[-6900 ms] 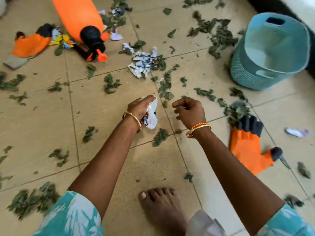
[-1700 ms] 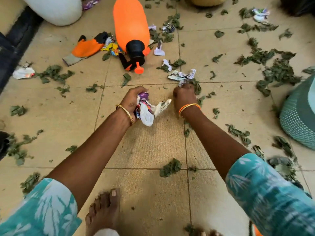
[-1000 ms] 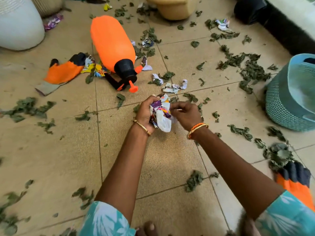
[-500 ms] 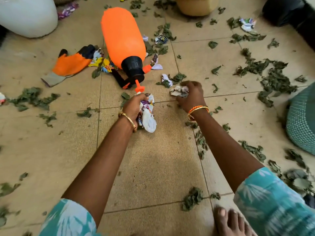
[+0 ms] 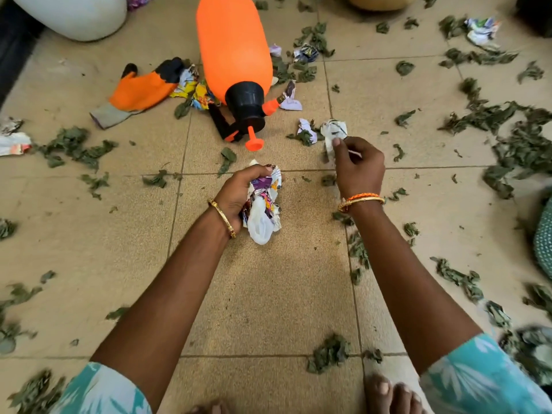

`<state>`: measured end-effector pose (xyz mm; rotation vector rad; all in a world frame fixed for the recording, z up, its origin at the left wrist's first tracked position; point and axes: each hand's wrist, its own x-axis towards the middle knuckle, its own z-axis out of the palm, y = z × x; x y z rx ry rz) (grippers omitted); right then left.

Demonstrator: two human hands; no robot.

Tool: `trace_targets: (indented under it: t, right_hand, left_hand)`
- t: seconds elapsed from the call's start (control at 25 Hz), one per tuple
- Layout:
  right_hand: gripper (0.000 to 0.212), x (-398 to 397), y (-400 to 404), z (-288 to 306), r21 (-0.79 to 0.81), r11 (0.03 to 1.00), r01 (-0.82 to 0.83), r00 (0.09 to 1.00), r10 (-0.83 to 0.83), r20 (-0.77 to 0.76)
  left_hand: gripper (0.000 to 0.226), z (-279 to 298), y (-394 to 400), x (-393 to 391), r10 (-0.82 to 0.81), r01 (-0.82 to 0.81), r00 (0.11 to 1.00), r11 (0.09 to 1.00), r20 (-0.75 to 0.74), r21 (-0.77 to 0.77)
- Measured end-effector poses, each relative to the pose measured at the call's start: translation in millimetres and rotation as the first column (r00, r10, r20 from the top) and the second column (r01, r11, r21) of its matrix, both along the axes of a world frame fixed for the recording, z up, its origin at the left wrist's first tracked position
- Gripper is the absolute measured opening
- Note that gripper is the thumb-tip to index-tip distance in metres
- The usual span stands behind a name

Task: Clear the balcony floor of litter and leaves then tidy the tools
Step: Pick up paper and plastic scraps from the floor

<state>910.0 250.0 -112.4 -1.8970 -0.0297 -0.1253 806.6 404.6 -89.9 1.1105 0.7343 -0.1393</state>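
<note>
A: From the head camera, what is each hand doing?

B: The left hand (image 5: 239, 191) has its fingers curled round a bundle of crumpled wrappers (image 5: 264, 204), held just above the tiled floor (image 5: 268, 294). The right hand (image 5: 360, 168) pinches a white paper scrap (image 5: 334, 135) between thumb and fingertips, lifting it beside another small scrap (image 5: 306, 130).

A: So which step is this?

B: Litter gathering, I'd judge, and early on. Leaves (image 5: 507, 121) lie thick on the right and in patches on the left, and more wrappers sit near the orange sprayer (image 5: 234, 52), which lies on its side. An orange glove (image 5: 140, 88) lies flat to the left of it, touching some colourful paper (image 5: 195, 88).

A: And the next move?

B: Probably passing the pinched scrap into the left-hand bundle, then reaching for the small scrap. The bundle looks full, so the grip must loosen without spilling. A teal basket's edge (image 5: 543, 237) shows at the right border, likely where it all goes.
</note>
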Motion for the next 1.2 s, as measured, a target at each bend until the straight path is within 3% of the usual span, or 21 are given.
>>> trace_targets:
  t: [0.12, 0.16, 0.24, 0.36, 0.44, 0.52, 0.6, 0.68, 0.96, 1.0, 1.08, 1.2]
  right_hand:
    - [0.012, -31.4, 11.2, 17.8, 0.399, 0.911, -0.099, 0.908, 0.247, -0.339]
    - [0.013, -39.2, 13.8, 20.7, 0.477, 0.872, -0.108, 0.861, 0.322, -0.395]
    - [0.014, -48.0, 18.2, 23.1, 0.505, 0.853, -0.130, 0.819, 0.379, -0.430]
    - [0.013, -44.2, 20.7, 24.8, 0.309, 0.890, -0.335, 0.818, 0.437, -0.373]
    - [0.006, -29.4, 21.2, 25.6, 0.141, 0.879, -0.456, 0.796, 0.474, -0.377]
    - [0.010, -1.4, 21.8, 23.3, -0.051, 0.915, -0.399, 0.863, 0.357, -0.358]
    - [0.016, 34.0, 27.3, 19.6, -0.295, 0.918, -0.264, 0.957, 0.211, -0.201]
    - [0.019, 63.0, 41.8, 14.1, -0.431, 0.866, -0.253, 0.967, 0.217, -0.133]
    - [0.053, 83.9, 85.4, 0.5, -0.702, 0.647, -0.298, 0.953, 0.165, -0.252]
    - [0.052, 86.1, 85.2, 0.1, -0.688, 0.664, -0.291, 0.954, 0.147, -0.262]
    - [0.044, 92.1, 82.1, 0.7, -0.571, 0.786, -0.236, 0.957, 0.086, -0.277]
    - [0.014, 93.5, 65.7, 14.1, -0.197, 0.971, -0.137, 0.946, 0.070, -0.316]
  left_hand:
    - [0.023, 6.1, -5.1, 1.2, -0.063, 0.063, 0.998, 0.998, 0.031, -0.022]
    - [0.017, 7.2, -6.0, 1.8, -0.073, 0.073, 0.996, 0.997, 0.049, -0.016]
    - [0.029, 6.4, -5.6, 2.7, -0.077, 0.078, 0.994, 0.997, 0.077, -0.009]
    - [0.050, 3.0, -7.8, 1.0, -0.072, 0.070, 0.996, 0.996, 0.043, 0.051]
    - [0.032, -0.3, -5.7, -0.6, 0.005, -0.004, 1.000, 0.994, -0.007, 0.105]
    - [0.012, -2.1, -0.5, -2.7, 0.044, -0.041, 0.998, 0.998, -0.047, 0.051]
    - [0.011, -3.3, 7.8, -3.6, 0.081, -0.080, 0.995, 0.997, -0.056, 0.015]
    - [0.011, -0.4, 10.9, -2.5, 0.089, -0.089, 0.995, 0.996, -0.040, -0.004]
    - [0.013, 10.8, 14.2, 10.8, 0.054, -0.052, 0.998, 0.998, -0.038, 0.043]
    - [0.014, 11.0, 15.8, 12.1, 0.065, -0.064, 0.997, 0.997, -0.035, 0.043]
    - [0.015, 10.0, 16.9, 13.2, 0.096, -0.095, 0.995, 0.995, -0.007, 0.034]
    - [0.022, 6.4, 14.6, 10.0, 0.087, -0.087, 0.996, 0.996, 0.012, 0.024]
